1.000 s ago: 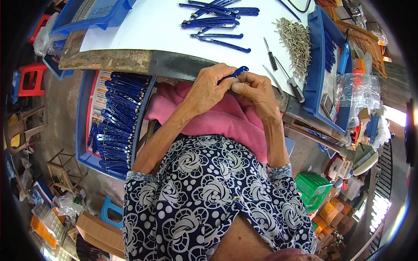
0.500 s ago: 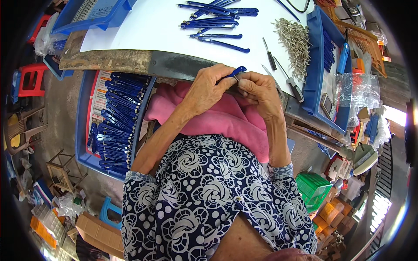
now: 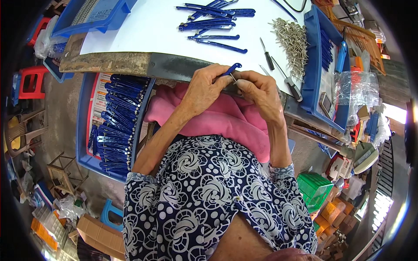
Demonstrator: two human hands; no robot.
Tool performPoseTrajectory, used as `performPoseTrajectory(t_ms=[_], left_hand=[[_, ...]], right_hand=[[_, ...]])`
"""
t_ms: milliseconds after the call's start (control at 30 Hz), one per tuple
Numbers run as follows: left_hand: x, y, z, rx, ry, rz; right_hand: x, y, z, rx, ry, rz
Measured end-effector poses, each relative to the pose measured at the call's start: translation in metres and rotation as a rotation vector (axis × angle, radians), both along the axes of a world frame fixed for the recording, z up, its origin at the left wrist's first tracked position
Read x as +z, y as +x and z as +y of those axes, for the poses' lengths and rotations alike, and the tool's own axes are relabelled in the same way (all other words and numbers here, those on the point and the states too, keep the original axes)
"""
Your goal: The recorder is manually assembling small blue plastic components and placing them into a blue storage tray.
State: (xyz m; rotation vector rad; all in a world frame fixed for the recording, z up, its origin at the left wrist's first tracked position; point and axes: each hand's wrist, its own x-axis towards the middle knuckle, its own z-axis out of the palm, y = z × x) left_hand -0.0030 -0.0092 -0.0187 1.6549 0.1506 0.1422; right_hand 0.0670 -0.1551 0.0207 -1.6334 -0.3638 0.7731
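At the table's near edge, my left hand (image 3: 203,86) is closed on a slim blue strip (image 3: 235,67), whose rounded end with a small hole sticks out past the thumb and forefinger. Close beside it, my right hand (image 3: 261,92) pinches a thin silvery pin (image 3: 234,78) against the strip's side. Whether the pin sits in the strip is too small to tell. Several similar blue strips (image 3: 207,24) lie piled on the white tabletop ahead. Right of them is a heap of silvery pins (image 3: 291,50).
Two screwdrivers, one dark-handled (image 3: 268,58) and one grey-black (image 3: 293,88), lie near the pins. A blue tray (image 3: 311,74) at the right holds more strips and a small device. Left of my lap, a blue crate (image 3: 82,126) is filled with blue pieces. Pink cloth (image 3: 204,117) covers my lap.
The blue strip has shifted slightly up and left in my left hand. My right-hand fingers have turned, and the pin between the hands now shows more clearly.
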Motion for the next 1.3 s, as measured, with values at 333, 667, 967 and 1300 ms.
performPoseTrajectory(t_ms=[333, 667, 967, 1300], left_hand=[[0.002, -0.004, 0.0, -0.027, -0.006, 0.048], [-0.01, -0.002, -0.001, -0.02, -0.075, 0.027], [-0.007, -0.006, -0.002, 0.037, -0.09, 0.021], [0.005, -0.006, -0.002, 0.007, -0.003, -0.059]], right_hand=[[-0.019, 0.003, -0.008, 0.025, 0.09, 0.35], [0.001, -0.006, 0.012, 0.191, -0.23, -0.919], [-0.004, -0.001, 0.001, 0.168, -0.148, -0.475], [-0.021, 0.01, -0.015, 0.125, 0.317, 0.736]])
